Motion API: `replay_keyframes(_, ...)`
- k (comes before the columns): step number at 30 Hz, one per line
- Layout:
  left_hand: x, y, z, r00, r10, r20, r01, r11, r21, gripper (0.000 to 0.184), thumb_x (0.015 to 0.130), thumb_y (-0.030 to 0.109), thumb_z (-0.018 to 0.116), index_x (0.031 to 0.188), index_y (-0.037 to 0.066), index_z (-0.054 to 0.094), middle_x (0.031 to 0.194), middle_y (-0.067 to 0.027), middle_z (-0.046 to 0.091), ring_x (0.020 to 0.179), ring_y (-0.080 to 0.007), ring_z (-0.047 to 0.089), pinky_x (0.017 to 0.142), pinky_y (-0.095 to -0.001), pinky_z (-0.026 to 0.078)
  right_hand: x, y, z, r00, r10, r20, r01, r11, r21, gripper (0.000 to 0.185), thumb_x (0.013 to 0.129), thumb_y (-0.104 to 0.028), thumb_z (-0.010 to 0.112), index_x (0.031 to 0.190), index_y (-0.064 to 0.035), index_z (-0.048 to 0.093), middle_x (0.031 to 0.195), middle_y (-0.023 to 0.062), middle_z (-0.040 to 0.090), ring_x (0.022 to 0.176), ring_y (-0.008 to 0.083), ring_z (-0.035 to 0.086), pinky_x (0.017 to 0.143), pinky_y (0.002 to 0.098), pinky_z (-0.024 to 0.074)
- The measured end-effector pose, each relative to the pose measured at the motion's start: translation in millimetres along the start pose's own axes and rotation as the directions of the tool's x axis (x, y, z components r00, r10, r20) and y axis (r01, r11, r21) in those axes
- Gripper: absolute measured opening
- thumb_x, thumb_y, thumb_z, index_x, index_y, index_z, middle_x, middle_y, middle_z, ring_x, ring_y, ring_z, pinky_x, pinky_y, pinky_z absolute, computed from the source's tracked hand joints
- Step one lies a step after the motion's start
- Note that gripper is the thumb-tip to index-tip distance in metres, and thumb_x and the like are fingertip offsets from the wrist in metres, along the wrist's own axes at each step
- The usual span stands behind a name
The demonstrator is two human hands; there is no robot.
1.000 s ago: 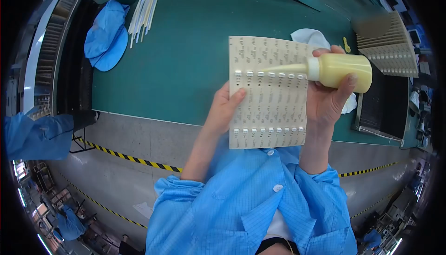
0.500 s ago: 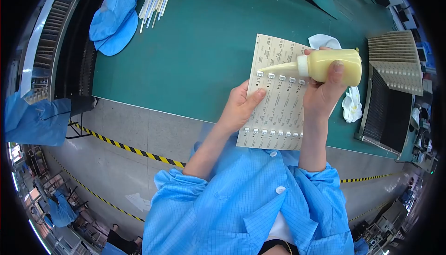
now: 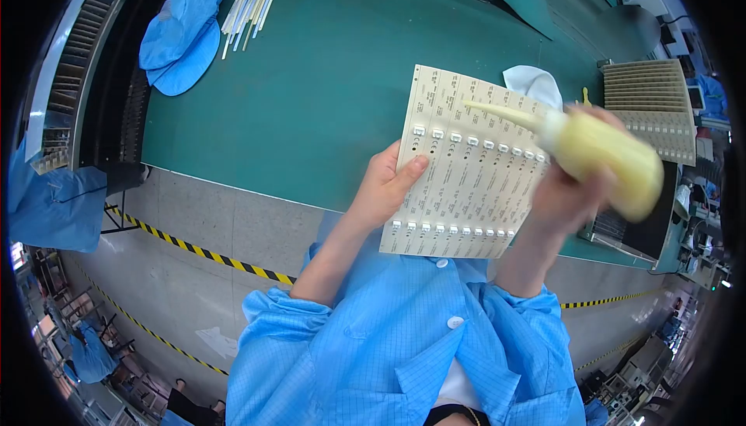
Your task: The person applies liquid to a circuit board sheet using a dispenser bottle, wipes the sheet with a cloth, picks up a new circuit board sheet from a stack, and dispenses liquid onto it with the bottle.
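Observation:
My left hand (image 3: 388, 183) grips the left edge of a cream circuit board panel (image 3: 458, 185), with its thumb lying on the face. Two rows of small white connectors and lines of dark print run across the panel. Wrapped round a squeeze bottle (image 3: 610, 158) of pale yellow liquid is my right hand (image 3: 571, 193), slightly blurred by motion. The bottle's long thin nozzle points left over the upper part of the panel, above the top connector row. Whether the nozzle tip touches the panel I cannot tell.
On the green bench (image 3: 311, 115) lie a blue cap (image 3: 180, 38) and a bundle of thin sticks (image 3: 255, 3). A white cloth (image 3: 533, 84) is behind the panel. At right a rack (image 3: 649, 107) holds more panels; a slotted rack (image 3: 105, 61) stands at left.
The bottle has moved right and tilted, its nozzle lifting away from the connector at the panel's left end. More of the panel's right side shows. My left hand keeps its hold.

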State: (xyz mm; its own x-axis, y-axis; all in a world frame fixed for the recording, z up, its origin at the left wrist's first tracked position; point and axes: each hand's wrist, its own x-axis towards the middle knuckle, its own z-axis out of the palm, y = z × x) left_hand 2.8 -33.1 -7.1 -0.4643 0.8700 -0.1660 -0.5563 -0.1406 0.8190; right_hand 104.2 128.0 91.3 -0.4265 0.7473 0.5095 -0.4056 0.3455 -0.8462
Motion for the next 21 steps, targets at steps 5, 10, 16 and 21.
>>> replay_keyframes(5, -2.1, 1.5, 3.2, 1.0, -0.007, -0.013, 0.007, 1.0, -0.029, 0.032, 0.087, 0.021, 0.051, 0.109, -0.002, 0.048, 0.101, -0.0098, 0.058, 0.088, -0.0114, 0.056, 0.075, -0.0258, 0.047, 12.8, -47.2, 54.2, 0.962, -0.089, -0.259, 0.017, 0.963, -0.267, 0.056, 0.075, -0.043, 0.054, 0.105, 0.0037, 0.046, 0.089, 0.017, 0.054, 0.08, 0.0196, 0.055, 0.062, 0.0231, 0.0463)
replay_keyframes(10, -1.6, -2.8, 1.5, 1.0, 0.017, -0.017, -0.017, 1.0, -0.015, 0.034, 0.087, 0.021, 0.051, 0.111, -0.003, 0.046, 0.102, -0.0094, 0.057, 0.09, -0.0108, 0.055, 0.077, -0.0257, 0.046, 2.5, -25.7, 30.4, 0.996, 0.084, -0.012, -0.081, 0.987, 0.141, 0.062, 0.075, -0.051, 0.055, 0.106, 0.0018, 0.046, 0.089, 0.0148, 0.054, 0.076, 0.0132, 0.053, 0.053, 0.0156, 0.0409)
replay_keyframes(16, -2.1, -0.2, -0.8, 1.0, -0.009, -0.015, 0.009, 1.0, 0.002, 0.034, 0.087, 0.02, 0.051, 0.112, -0.003, 0.045, 0.104, -0.0095, 0.056, 0.09, -0.0104, 0.054, 0.078, -0.026, 0.045, -0.3, -9.2, 11.3, 0.991, 0.048, -0.124, -0.04, 0.997, 0.064, 0.059, 0.077, -0.05, 0.054, 0.104, 0.0011, 0.047, 0.089, 0.0149, 0.055, 0.073, 0.0112, 0.053, 0.05, 0.0143, 0.0387)
replay_keyframes(21, -0.9, -4.5, 0.4, 0.999, 0.029, -0.03, -0.028, 0.999, 0.021, 0.033, 0.087, 0.018, 0.05, 0.112, -0.003, 0.045, 0.104, -0.0097, 0.056, 0.09, -0.0105, 0.054, 0.078, -0.0259, 0.045, 1.3, -18.8, 31.4, 0.983, -0.011, -0.183, 0.029, 0.995, 0.094, 0.053, 0.079, -0.048, 0.054, 0.104, -0.0011, 0.045, 0.092, 0.0114, 0.052, 0.081, 0.0177, 0.053, 0.061, 0.021, 0.0431)
